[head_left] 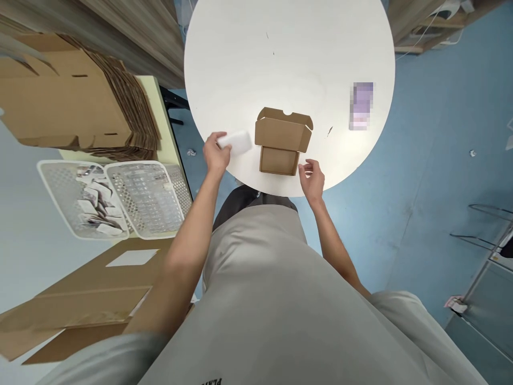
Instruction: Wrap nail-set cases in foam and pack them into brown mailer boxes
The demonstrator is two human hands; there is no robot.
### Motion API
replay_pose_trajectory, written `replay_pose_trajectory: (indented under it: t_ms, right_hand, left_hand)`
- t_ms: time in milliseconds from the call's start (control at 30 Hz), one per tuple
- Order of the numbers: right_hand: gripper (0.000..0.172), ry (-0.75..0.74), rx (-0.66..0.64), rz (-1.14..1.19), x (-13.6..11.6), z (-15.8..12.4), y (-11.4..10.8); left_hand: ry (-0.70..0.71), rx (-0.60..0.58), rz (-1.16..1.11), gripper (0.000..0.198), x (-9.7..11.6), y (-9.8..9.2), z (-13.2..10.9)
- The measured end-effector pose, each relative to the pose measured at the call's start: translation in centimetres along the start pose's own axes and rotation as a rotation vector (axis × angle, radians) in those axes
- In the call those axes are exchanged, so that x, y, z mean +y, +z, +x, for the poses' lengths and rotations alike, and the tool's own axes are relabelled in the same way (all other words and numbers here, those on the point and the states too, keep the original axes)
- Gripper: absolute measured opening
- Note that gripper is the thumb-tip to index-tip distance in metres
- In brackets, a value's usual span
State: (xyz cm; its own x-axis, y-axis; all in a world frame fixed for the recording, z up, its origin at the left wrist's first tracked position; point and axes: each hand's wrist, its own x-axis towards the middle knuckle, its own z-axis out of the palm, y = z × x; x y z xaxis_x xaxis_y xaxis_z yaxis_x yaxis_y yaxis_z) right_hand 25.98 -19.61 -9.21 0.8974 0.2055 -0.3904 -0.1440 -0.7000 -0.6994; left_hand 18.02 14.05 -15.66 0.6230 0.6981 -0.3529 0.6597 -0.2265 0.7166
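Observation:
A small brown cardboard mailer box point(279, 161) sits on the round white table point(256, 69) near its front edge. Its lid is raised and the inside shows bare cardboard. My left hand point(217, 154) grips a white, smooth, rounded-corner object point(236, 143) by its left end, with the thumb on the near side, just left of the box. Exactly what the white object is, I cannot make out. At the box's right wall is my right hand point(312, 179), fingers loosely curled and thumb apart, with nothing visible in it. Whether it touches the cardboard is unclear.
A blurred purple item point(362, 106) lies on the table's right side. To the left, flattened cardboard boxes point(80, 91) are stacked beside two white baskets point(120, 230), one with clear plastic pieces. A large carton point(92, 283) stands at lower left.

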Motion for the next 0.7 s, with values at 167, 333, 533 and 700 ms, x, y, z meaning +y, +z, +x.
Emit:
replay_pose_trajectory:
  t_ms: [167, 333, 533, 700]
  right_hand:
    - [0.089, -0.060, -0.343, 0.270, -2.1, 0.1, 3.8]
    - [0.065, 0.040, -0.408, 0.301, -0.7, 0.9, 5.4]
    - [0.022, 0.103, -0.235, -0.053, 0.1, 4.3, 4.5]
    - [0.016, 0.148, -0.250, -0.474, -1.8, 5.2, 6.3]
  left_hand:
    - [0.038, -0.377, -0.119, 0.052, 0.9, -1.9, -7.2]
    - [0.032, -0.469, -0.231, 0.059, 2.9, 2.7, -8.5]
    - [-0.015, -0.439, 0.094, 0.015, 5.7, 8.4, -6.7]
    - [-0.037, -0.380, 0.430, 0.014, 6.5, 11.8, -5.8]
